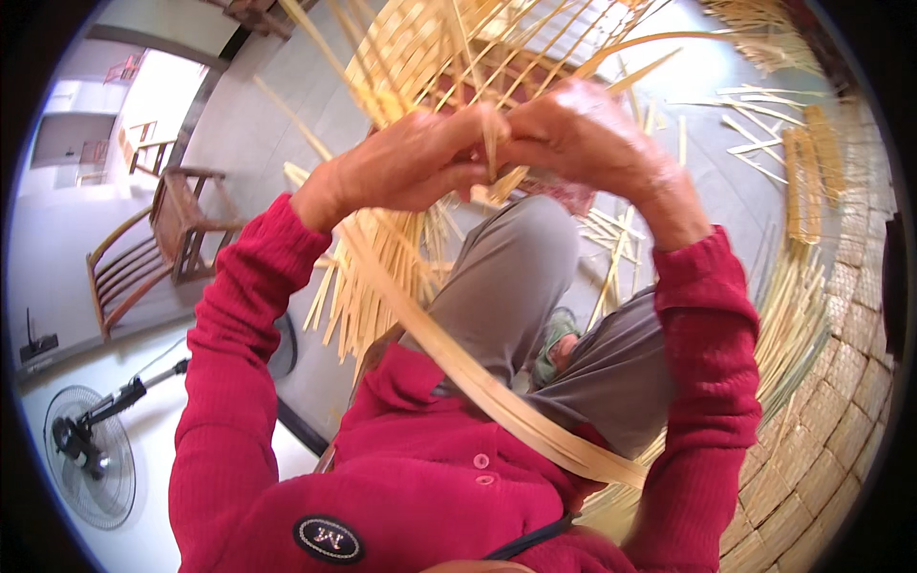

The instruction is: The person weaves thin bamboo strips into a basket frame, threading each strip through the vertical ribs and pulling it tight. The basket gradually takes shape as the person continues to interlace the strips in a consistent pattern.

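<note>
My left hand (406, 160) and my right hand (590, 134) meet above my knee, their fingers closed and almost touching. A narrow bamboo strip (491, 143) is pinched where the fingertips come together; its lower end is partly hidden by them. Just beyond the hands is a partly woven bamboo basket (396, 53), with a dense weave on the left and loose strips fanning out to the right. One long, wider bamboo strip (449, 358) runs from below my left wrist across my lap toward my right elbow.
Loose strips (368, 282) hang in a bunch left of my knee. Cut strips lie scattered on the grey floor (707, 196), with a long bundle (788, 329) by a woven surface (841, 382) at the right. A wooden chair (177, 229) and a fan (91, 454) stand left.
</note>
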`<state>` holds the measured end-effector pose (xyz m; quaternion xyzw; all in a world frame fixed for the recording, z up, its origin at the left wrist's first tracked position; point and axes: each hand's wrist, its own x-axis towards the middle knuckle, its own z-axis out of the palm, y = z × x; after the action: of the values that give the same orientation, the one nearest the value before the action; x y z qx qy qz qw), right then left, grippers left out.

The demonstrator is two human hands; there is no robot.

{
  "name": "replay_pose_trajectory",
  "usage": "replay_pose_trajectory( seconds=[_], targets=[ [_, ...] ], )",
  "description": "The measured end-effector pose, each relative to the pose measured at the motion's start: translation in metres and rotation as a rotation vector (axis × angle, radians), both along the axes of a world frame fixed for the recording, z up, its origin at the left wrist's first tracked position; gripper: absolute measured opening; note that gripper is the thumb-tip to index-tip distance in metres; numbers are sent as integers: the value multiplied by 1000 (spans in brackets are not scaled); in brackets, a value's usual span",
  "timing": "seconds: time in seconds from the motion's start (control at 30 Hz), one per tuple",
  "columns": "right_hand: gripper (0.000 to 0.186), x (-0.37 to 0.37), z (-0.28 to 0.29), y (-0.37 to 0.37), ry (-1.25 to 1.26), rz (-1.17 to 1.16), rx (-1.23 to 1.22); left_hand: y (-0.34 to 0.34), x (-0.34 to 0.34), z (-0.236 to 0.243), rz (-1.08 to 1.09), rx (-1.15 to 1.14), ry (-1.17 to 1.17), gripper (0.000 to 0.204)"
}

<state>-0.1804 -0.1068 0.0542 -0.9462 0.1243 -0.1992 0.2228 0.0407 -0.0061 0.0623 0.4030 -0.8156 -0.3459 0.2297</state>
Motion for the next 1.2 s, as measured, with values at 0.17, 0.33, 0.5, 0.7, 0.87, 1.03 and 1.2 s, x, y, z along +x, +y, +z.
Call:
replay_pose_trajectory(
  seconds=[0.17,0.33,0.5,0.7,0.87,1.03,1.2],
  targets=[
    [35,-11,10,7,75,-99,22,-5,-7,18,-41,50,-66,17],
    [28,-5,5,31,25,-319,-115,13,3,14,146,-144,32,17],
    [18,3,2,68,-256,-394,-274,38,16,-10,360,-201,90,12],
    [28,7,3,118,-373,-544,-214,47,18,-17,442,-276,205,13],
    [20,1,-40,110,-545,-527,807,42,17,-19,422,-263,176,12],
    [20,-5,-47,74,-1181,-333,1717,43,15,-14,422,-233,219,12],
    [20,-10,-63,69,-1217,202,2009,31,10,-25,389,-364,263,18]
  ],
)
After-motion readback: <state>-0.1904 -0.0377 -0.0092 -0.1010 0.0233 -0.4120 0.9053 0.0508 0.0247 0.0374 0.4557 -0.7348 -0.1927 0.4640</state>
